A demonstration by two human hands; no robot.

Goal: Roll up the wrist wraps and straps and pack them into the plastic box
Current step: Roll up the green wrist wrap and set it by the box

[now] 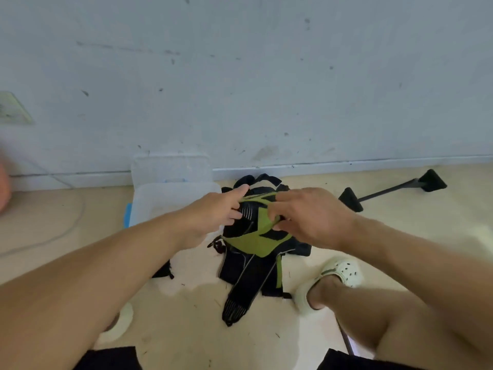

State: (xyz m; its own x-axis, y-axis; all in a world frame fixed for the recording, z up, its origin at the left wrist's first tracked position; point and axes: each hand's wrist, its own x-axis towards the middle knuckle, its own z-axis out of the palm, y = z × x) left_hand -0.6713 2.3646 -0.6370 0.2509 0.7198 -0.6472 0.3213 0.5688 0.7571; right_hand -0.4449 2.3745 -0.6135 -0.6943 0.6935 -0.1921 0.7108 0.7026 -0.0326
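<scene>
Both hands meet on the wrist wrap (256,231): left hand (218,209) on its left side, right hand (306,217) on its right. Directly below the grip, further straps (250,273) lie on the floor (186,329). Left of the grip stands the plastic box (170,201), its lid (170,169) behind it against the wall (266,76).

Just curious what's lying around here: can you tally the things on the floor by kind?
Green-and-black fabric wrap held in both hands: 1
Black straps and wraps in a pile on the floor: cannot tell apart
Clear plastic box: 1
Clear lid leaning on the wall: 1
Black bar with two padded feet: 1
White perforated clogs: 2
Total: 6, plus the pile
</scene>
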